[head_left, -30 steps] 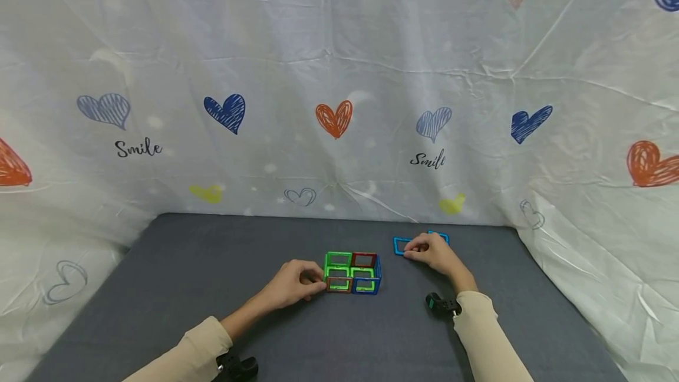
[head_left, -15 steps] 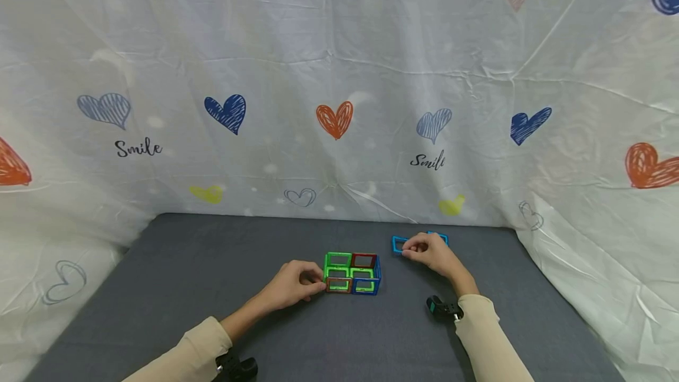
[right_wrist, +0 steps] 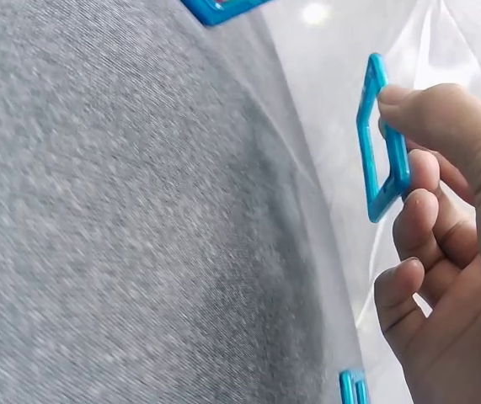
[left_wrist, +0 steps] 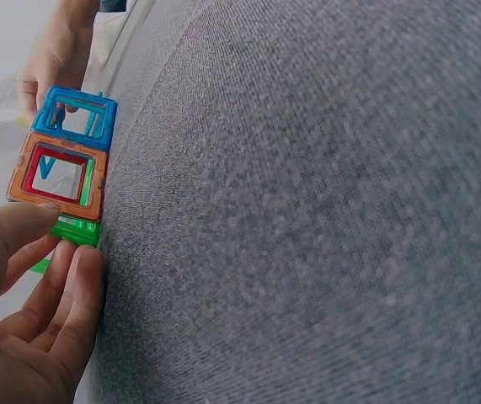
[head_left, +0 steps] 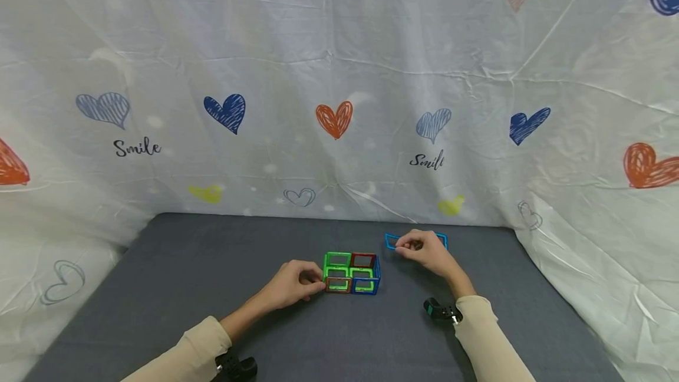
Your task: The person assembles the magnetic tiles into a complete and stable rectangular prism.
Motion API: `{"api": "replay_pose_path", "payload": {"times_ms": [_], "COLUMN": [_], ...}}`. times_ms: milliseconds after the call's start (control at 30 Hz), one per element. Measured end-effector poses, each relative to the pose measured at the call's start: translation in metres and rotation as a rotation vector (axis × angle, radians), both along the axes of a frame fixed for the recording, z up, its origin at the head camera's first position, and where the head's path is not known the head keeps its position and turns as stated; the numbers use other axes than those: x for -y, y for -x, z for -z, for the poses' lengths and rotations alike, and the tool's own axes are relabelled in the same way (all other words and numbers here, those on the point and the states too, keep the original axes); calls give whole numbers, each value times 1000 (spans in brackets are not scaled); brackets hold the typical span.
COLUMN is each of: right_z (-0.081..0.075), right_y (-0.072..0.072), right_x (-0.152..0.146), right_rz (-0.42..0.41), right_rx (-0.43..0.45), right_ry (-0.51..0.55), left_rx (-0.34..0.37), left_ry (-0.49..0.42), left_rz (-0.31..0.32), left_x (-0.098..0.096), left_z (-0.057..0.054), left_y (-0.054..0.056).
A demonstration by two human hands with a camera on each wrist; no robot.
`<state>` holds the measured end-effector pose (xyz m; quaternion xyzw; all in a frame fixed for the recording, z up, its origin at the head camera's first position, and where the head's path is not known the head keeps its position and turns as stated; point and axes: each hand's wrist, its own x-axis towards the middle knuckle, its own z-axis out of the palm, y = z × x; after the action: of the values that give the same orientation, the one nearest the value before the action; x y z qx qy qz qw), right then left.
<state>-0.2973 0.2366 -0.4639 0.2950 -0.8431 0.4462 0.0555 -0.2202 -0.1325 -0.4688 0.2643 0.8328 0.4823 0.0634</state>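
Note:
A block of joined magnetic tiles (head_left: 351, 266), with green, red, orange and blue frames, stands on the grey cloth. My left hand (head_left: 290, 280) grips its left end. In the left wrist view the thumb lies against the orange tile (left_wrist: 98, 181) while the fingers bend at the green side (left_wrist: 78, 231). Back and right of the block, my right hand (head_left: 431, 251) pinches a light blue magnetic tile (right_wrist: 398, 164) between thumb and fingers, the tile tilted in the air. Another light blue tile (head_left: 445, 241) is partly hidden behind that hand.
A grey cloth (head_left: 223, 252) covers the table. A white curtain (head_left: 276, 152) printed with hearts hangs along the back edge and sides. Black wrist cameras, one by the left sleeve (head_left: 233, 367) and one by the right (head_left: 440, 310), sit close above the cloth.
My right hand has lifted the light blue tile and brought it slightly left, away from the other light blue one. My left hand and the block have stayed put.

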Motion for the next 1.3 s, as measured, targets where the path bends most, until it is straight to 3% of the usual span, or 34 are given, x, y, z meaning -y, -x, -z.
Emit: {"api": "replay_pose_path", "payload": {"times_ms": [100,400,833,1200,1300], "right_z": [-4,-38,-47,-62,-49], "right_y": [-4,-31,-46,-64,-57], "right_x": [5,21,31,54,56], "right_rz": [-7,-45,-70,-102,-114], "right_rx": [-2,7,-36,-56,-67], "right_ry": [4,9,49,1,-32], "left_rx": [-5,-6,0,-4,-3], "left_ry": [5,8,12,11,10], "left_rz": [0,-1,-5,-7,-5], "left_x": [0,0,0,1,1], "left_z": [0,1,2,3,3], "left_y": [0,1,3,2,2]}}
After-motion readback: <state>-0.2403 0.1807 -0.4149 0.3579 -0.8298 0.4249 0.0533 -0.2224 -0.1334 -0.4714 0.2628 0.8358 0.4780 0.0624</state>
